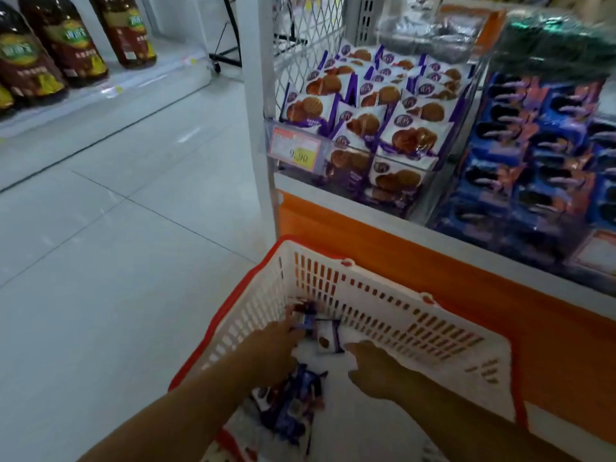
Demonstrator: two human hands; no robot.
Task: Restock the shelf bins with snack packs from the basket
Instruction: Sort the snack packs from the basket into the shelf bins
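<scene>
Both hands are in the white basket with the red rim, lower centre of frame. The left hand has its fingers on dark snack packs at the basket's far-left corner; too blurred to tell if it grips them. The right hand has a fingertip at the right edge of a white-purple biscuit pack; can't tell that grip either. More loose packs lie nearer the camera. The clear shelf bin of matching biscuit packs sits upper centre, with a price tag on its front.

Basket on floor below shelf bins; snack packs in basket, w/ both hands inside.
</scene>
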